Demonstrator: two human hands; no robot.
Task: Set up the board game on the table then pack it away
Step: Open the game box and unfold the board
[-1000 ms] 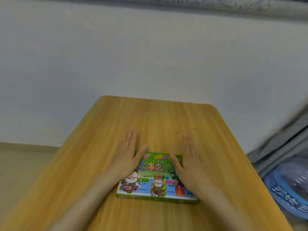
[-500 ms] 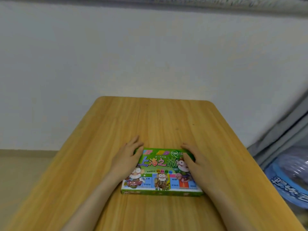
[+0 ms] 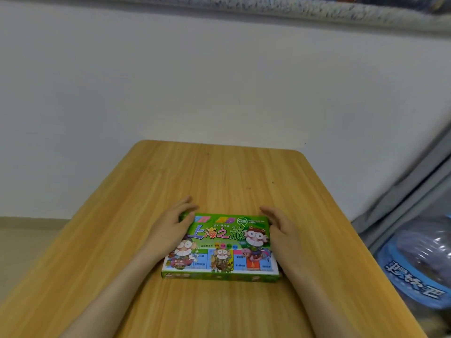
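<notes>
A flat green board game box with cartoon figures on its lid lies closed on the wooden table, near the front middle. My left hand grips the box's left side, fingers curled around its far left corner. My right hand grips the right side, fingers curled at the far right corner. The box's side edges are hidden under my palms.
A white wall stands just beyond the table's far edge. To the right of the table lie a grey fabric cover and a blue-rimmed plastic container. A beige floor strip shows at the left.
My hands slid from lying flat over the lid out to the box's two sides, and the fingers curled around its far corners. The whole lid now shows.
</notes>
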